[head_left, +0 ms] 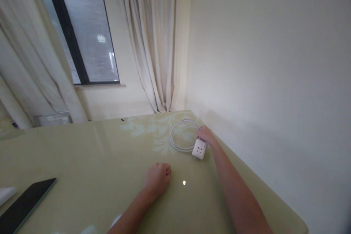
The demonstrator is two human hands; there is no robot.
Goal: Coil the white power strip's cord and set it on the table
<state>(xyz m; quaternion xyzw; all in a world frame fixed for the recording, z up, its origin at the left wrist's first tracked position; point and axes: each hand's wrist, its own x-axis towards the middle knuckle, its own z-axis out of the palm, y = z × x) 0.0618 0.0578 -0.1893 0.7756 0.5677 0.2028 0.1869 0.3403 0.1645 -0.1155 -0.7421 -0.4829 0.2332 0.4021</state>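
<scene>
A white extension cord, its small socket block [199,149] facing me and its cable [173,140] wound into a loop, is at the far right of the table. My right hand [206,135] reaches out to it and is closed around the coiled cable just behind the block. The fingertips are partly hidden. Nearer to me, my left hand [159,178] rests on the tabletop, curled into a fist with nothing visible in it.
The pale green glossy table [109,161] has a leaf pattern and meets a wall [260,80] on the right. A dark flat panel [26,204] and a white object [7,194] lie at the left. Curtains [156,36] hang beyond the far edge, near a small black piece [122,120].
</scene>
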